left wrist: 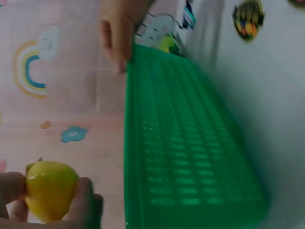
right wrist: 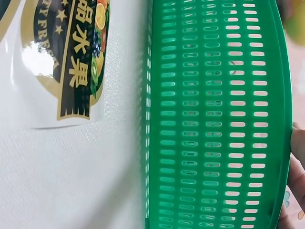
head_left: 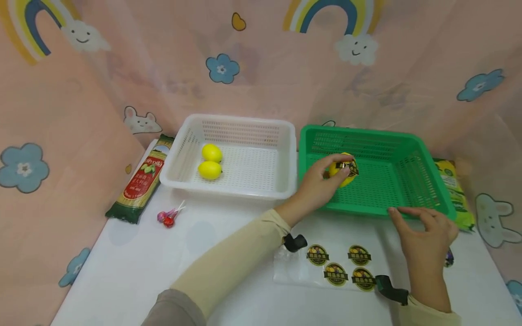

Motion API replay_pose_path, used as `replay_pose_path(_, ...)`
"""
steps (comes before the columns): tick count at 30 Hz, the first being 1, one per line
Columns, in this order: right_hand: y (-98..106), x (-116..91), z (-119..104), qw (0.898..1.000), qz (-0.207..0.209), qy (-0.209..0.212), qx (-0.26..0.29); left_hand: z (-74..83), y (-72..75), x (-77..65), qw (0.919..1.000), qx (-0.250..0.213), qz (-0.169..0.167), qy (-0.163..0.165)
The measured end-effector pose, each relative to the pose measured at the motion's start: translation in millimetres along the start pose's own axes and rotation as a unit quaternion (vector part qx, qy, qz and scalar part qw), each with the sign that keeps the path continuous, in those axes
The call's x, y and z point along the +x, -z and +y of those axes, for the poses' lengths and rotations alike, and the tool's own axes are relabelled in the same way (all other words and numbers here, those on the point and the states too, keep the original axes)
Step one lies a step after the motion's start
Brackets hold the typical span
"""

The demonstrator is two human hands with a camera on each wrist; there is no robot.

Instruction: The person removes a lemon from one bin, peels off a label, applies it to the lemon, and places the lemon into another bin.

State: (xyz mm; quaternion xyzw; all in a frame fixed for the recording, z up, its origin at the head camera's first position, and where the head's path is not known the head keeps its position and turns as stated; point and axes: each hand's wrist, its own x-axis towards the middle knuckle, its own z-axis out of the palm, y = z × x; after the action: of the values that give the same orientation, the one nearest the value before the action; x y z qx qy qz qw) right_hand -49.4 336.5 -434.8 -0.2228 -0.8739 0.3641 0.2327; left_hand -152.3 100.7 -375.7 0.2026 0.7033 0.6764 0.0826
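The picture from above has soft, even light, a little dull; a pale grey shadow lies on the white counter [head_left: 134, 271]; the left wrist picture is the darkest, grainy and smudgy, with a small shine on top of the yellow fruit [left wrist: 51, 191]; the right wrist picture is brightest, with sharp holes in the green basket [right wrist: 280, 119]; a white glare hides part of the sticker [right wrist: 78, 52]; the fruit in the top corner is just a blur.

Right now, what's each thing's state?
White plastic basket: upright, two yellow lemons inside.
Green plastic basket: upright, right hand at rim.
Stickered yellow lemon: held in left hand.
Clear plastic sheet: flat, bearing four stickers.
Long green-red packet: lying down.
Pink-red lollipops: lying down.
Yellow-green packet: partly hidden.
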Motion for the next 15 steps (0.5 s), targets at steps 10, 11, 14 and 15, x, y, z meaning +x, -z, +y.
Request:
replay_pose_path(10, 2.3, 0.7, -1.0, 0.999, -0.028, -0.037, 0.002, -23.1, -28.5, 41.6, 0.9825, 0.113, 0.002, 0.148)
replay_pose_path(11, 3.2, 1.3, -1.2, 0.999, -0.03, -0.038, 0.002, -24.9, -29.7, 42.3, 0.9809, 0.105, -0.001, 0.163)
replay_pose_path(14, 6.4, 2.9, -2.1, 0.999, -0.035, -0.041, -0.002, -28.3, -32.4, 43.5, 0.9776, 0.076, -0.008, 0.196)
replay_pose_path(15, 7.7, 3.3, -2.3, 0.998, -0.036, -0.042, -0.004, -28.7, -32.9, 43.7, 0.9769, 0.067, -0.009, 0.203)
